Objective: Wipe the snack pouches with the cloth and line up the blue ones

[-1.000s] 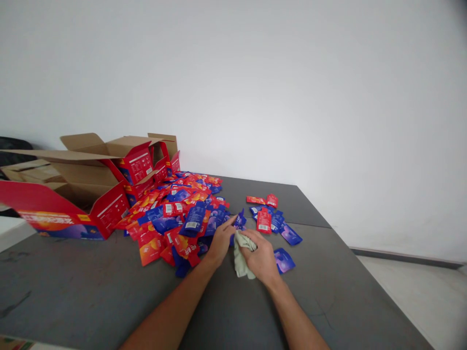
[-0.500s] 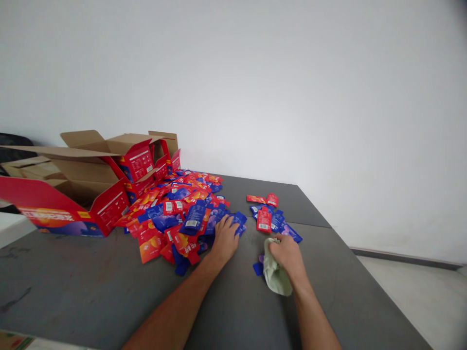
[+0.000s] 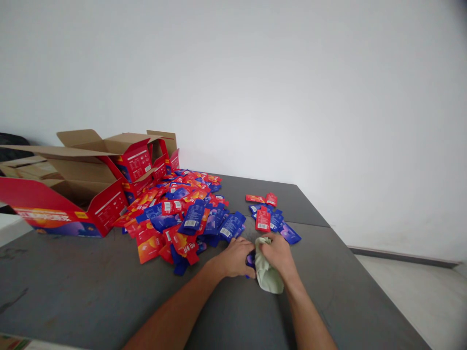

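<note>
My right hand (image 3: pixel 278 255) grips a pale green cloth (image 3: pixel 266 275) bunched against the grey table (image 3: pixel 109 301). My left hand (image 3: pixel 236 258) lies right beside it, fingers curled around a blue sachet (image 3: pixel 250 260) that is mostly hidden between the two hands. Just beyond my left hand spreads a big heap of red and blue sachets (image 3: pixel 182 214). A smaller group of sachets (image 3: pixel 272 218) lies just beyond my right hand.
Open red cardboard boxes (image 3: pixel 83 194) with brown flaps stand at the table's left, behind the heap. A white wall rises behind the table. The table's right edge (image 3: pixel 365 272) drops off to a pale floor (image 3: pixel 430 301).
My left hand drew back from the heap toward my right hand and closed on a blue sachet. My right hand with the cloth shifted slightly left, so both hands meet.
</note>
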The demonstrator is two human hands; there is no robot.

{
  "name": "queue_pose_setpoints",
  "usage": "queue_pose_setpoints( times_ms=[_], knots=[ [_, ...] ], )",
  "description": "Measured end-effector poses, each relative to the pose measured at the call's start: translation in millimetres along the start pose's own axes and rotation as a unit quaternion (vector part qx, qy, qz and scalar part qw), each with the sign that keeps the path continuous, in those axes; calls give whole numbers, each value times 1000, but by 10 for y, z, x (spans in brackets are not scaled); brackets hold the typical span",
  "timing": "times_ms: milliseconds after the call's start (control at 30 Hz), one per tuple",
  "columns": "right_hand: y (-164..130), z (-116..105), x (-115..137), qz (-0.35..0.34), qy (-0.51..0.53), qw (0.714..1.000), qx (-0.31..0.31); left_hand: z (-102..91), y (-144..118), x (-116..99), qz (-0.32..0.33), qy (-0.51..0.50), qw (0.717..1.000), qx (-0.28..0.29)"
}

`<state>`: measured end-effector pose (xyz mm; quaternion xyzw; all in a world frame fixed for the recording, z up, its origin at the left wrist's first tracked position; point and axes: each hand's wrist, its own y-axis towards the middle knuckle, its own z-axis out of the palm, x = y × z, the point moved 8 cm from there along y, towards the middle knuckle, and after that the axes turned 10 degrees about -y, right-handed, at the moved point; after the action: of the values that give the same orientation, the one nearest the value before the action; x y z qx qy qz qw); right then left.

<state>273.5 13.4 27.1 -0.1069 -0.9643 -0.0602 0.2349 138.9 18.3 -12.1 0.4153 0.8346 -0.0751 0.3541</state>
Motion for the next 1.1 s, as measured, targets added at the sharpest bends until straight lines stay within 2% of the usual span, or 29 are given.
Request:
queue_pose_setpoints(
  times_ms=[133, 267, 333, 467, 633, 733, 833, 967, 1100],
  knots=[
    [10, 24, -3, 4, 64, 998, 8, -36, -23, 56, -14, -52, 998, -29],
    [9, 68, -3, 3, 156, 988, -1, -219, -88, 154, -47, -151, 977, -140],
    [-5, 78, 26, -2, 199, 980, -9, -281, -129, 268, -87, -229, 952, -181],
    [-38, 44, 151, -43, 248, 968, -20, -252, -156, 387, -134, -404, 889, -168],
    [-129, -71, 355, -120, 211, 967, -83, -301, -134, 307, -103, -581, 786, -183],
    [-258, -42, 590, -212, 179, 955, -106, -379, -115, 240, -63, -629, 750, -195],
    [-341, 29, 733, -267, 162, 944, -106, -441, -125, 213, -41, -627, 752, -199],
    [-261, -98, 548, -210, 156, 949, -177, -436, -155, 211, -61, -583, 785, -200],
    [-199, -282, 334, -174, 153, 939, -254, -423, -140, 113, -42, -545, 817, -186]
  ],
)
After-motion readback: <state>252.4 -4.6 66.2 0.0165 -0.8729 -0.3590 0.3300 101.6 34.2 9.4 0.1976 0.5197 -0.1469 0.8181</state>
